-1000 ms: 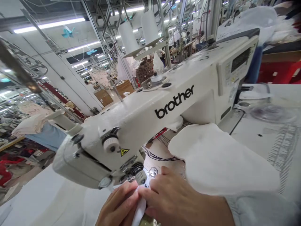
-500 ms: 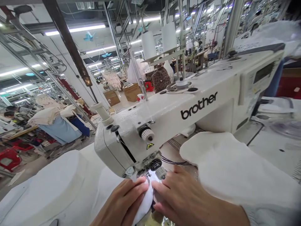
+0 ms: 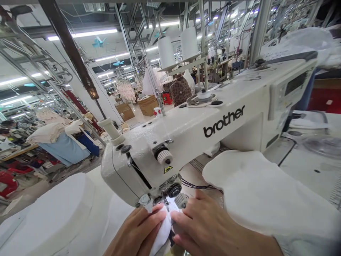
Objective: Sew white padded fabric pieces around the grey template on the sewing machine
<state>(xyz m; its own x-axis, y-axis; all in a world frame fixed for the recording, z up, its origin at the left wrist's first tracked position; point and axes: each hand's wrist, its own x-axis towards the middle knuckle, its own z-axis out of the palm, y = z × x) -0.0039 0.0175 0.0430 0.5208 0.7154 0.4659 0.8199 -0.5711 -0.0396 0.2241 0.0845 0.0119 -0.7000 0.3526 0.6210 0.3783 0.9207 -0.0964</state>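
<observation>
A white sewing machine point(image 3: 183, 129) marked "brother" stands before me, its lamp lighting the needle area. Under the presser foot point(image 3: 167, 206) runs a piece of white fabric point(image 3: 163, 235). My left hand point(image 3: 140, 227) is closed on that fabric at the left of the foot, fingers pressed together and tips close to the needle. To the right of the foot, my right hand point(image 3: 206, 222) grips the fabric's edge between forefinger and thumb. The part of the cloth beneath my fingers is hidden.
White cut fabric pieces point(image 3: 261, 188) lie on the table to the right, and a stack of white pieces point(image 3: 53, 209) is at the left. Thread cones point(image 3: 165, 53) stand behind the machine. A brown pole point(image 3: 68, 46) slants down at upper left.
The view has shifted slightly, so the machine sits a little further left. Both hands keep nearly the same place on the fabric beside the presser foot.
</observation>
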